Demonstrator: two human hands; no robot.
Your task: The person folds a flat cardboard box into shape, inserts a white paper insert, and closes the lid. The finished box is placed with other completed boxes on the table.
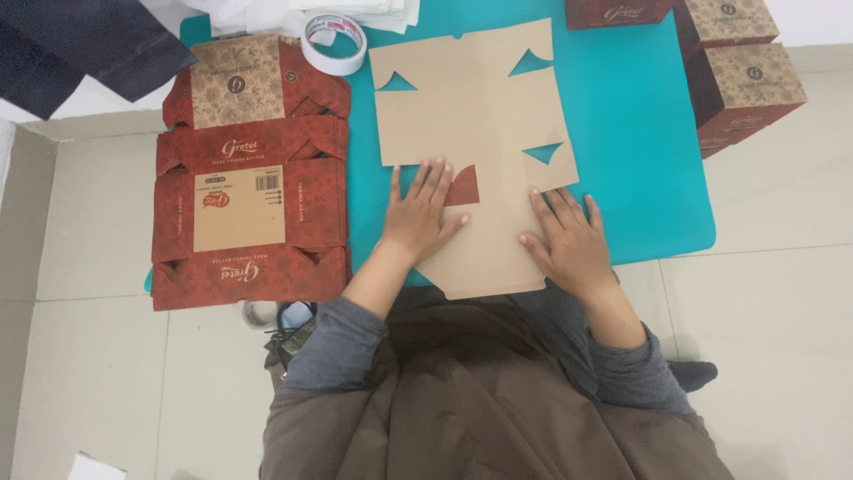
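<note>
— How did the hands sit on the blank?

— Both lay flat, palms down. The left hand (419, 213) had its fingers spread over the near left part of the blank (475, 133), fingertips beside a small folded-up flap (464, 187) that showed its red printed side. The right hand (569, 240) pressed the near right part, fingers spread too. Neither grip pinched anything; it was open pressure only.

— And how would that blank handle?

— Light and thin, I judged. Flat die-cut cardboard, brown side up, stiff enough to hold its shape but ready to bend along its creases. The cut-out notches looked like weak spots that could tear. Best held by the edges or pressed near a fold line, as the hands were.

— Where did it lie?

— On a teal mat (640, 151) over the tiled floor, directly in front of the person's lap.

— Around it?

— A stack of printed red blanks (249, 178) lay just left, a tape roll (334, 43) beyond them, and finished boxes (742, 76) stood at the far right.
</note>
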